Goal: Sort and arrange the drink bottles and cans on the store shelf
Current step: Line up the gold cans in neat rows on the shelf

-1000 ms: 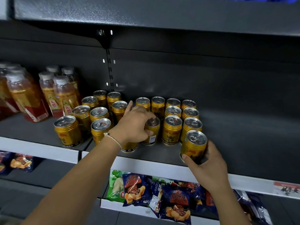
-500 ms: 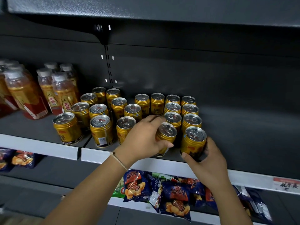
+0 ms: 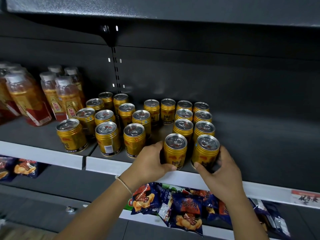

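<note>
While both hands work at the front lip of the dark shelf [image 3: 259, 153], the head view shows the left hand [image 3: 152, 163] curled round a gold can [image 3: 175, 151], thumb across the lower front of the label and fingers hidden behind the can's far side, so it grips that can where it stands upright at the shelf edge. Just to the right of that hand, the right hand [image 3: 223, 174] wraps a second gold can [image 3: 205, 152], thumb tip pressed on the can's lower front and fingers curved round its right side; this can also stands upright at the edge, close beside the first with a narrow gap between them. Directly beyond the two held cans, farther from the hands, two short files of cans [image 3: 193, 118] run back toward the rear wall. Beyond and to the left of the left hand stands a looser cluster of more gold cans [image 3: 110, 123], some with labels turned outward, one [image 3: 134, 139] just beside the left hand's knuckles. Well off to the left of that hand, clear bottles of amber drink [image 3: 57, 97] with pale caps stand in a group, some with red labels. A thin cord bracelet [image 3: 123, 183] circles the left wrist. Below both forearms, on the lower shelf, lie dark blue snack packets [image 3: 187, 210], and a small price tag [image 3: 305, 197] sits on the white shelf strip to the right of the right wrist.
</note>
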Demonstrator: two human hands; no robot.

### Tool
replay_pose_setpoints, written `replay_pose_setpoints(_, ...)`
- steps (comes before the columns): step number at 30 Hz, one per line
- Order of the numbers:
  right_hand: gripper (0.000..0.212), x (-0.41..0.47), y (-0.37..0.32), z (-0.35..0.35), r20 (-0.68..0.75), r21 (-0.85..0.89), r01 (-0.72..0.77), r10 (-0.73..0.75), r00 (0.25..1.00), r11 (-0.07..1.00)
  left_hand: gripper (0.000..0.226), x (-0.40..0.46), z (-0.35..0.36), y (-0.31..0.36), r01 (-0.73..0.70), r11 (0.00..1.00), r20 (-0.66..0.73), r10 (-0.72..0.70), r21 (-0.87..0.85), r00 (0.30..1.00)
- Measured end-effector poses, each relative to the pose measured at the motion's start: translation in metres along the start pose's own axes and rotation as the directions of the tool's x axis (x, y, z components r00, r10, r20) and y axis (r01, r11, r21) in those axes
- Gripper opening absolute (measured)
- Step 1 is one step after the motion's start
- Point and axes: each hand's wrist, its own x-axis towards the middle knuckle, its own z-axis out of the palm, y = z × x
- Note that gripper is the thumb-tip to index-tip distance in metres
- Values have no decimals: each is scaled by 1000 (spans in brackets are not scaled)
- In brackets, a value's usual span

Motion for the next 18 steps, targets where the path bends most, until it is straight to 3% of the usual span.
replay_pose_setpoints(7,77,0,2,-1,8,19,-6,6,1000,1000,71,4,13,7,-32,999,-10,32,1,999)
replay_pose_setpoints(13,80,1,6,-1,17,34,-15,14,1000,999,95,6,23,13,-9,987,9,8,158,1000)
replay_pose_setpoints(18,80,3,7,-1,14,43,-33,33,999,999,101,7,26,15,13,976,61,-27,216,998)
